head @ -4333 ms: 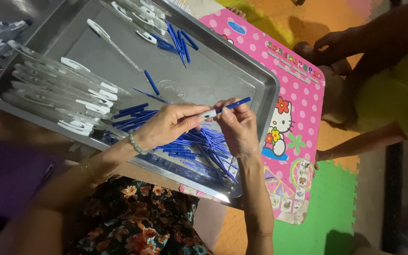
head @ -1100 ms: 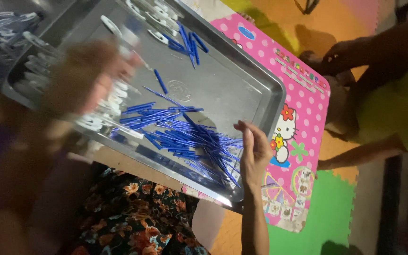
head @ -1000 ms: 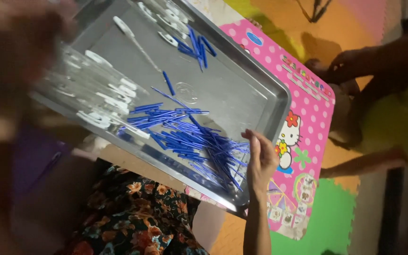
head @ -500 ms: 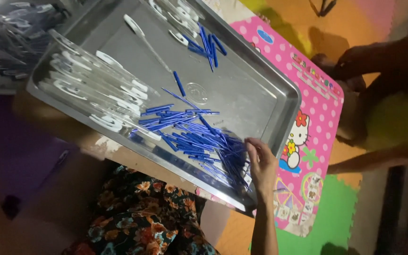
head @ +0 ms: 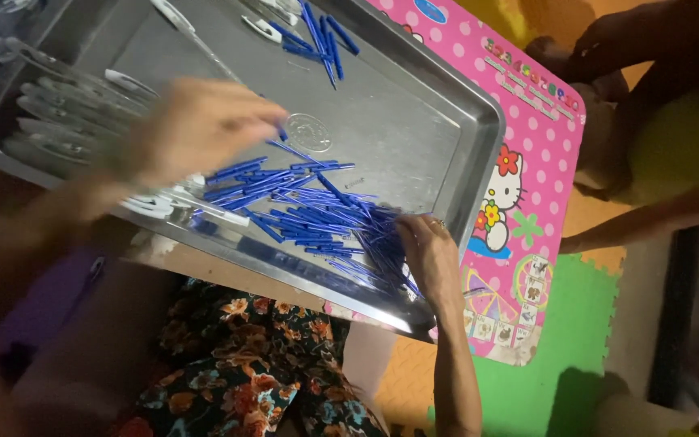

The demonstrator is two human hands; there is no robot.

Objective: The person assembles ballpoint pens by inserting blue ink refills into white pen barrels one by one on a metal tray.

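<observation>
Hands amid refills, tray edge

Under warm indoor light, we look down on a pink polka-dotted children's table, its top printed with a white cartoon cat, a green flower and small picture squares along the near edge. Below it we see a floor of interlocking foam mats: a green foam tile with a jigsaw edge, an orange foam tile beside it and a yellow patch at the top. A dark strip runs along the right side of the floor. We sit in a dress of dark floral fabric, while another person in a yellow-green garment sits across the table.
</observation>
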